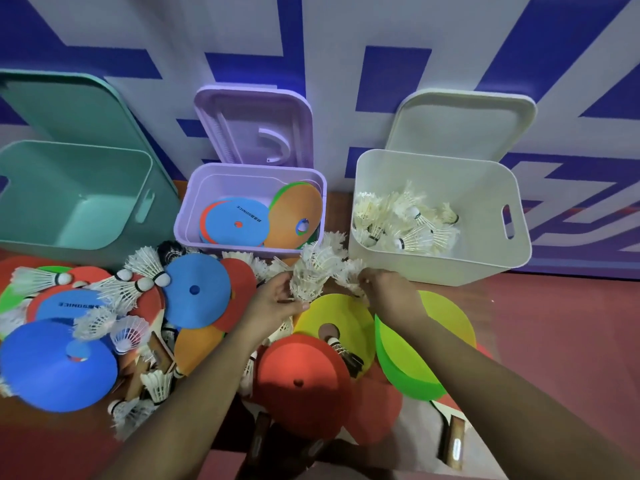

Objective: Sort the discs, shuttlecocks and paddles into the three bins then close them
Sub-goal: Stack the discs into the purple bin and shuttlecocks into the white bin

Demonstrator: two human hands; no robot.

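Shuttlecocks (308, 277) were clutched in a bunch by the left grip (273, 299), a few more pinched in the right grip (388, 292), with the white bin (450, 268) lying just ahead and rightward, nearer the right grip.

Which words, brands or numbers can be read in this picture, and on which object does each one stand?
"BSONICE", upside down to the camera: on the blue disc inside the purple bin.
"BSONICE", also upside down: on the second blue disc, in the pile at the left.
Small marks beside each brand name: too blurred to read.
Pale label on the paddle handle at the bottom right: too blurred to read.
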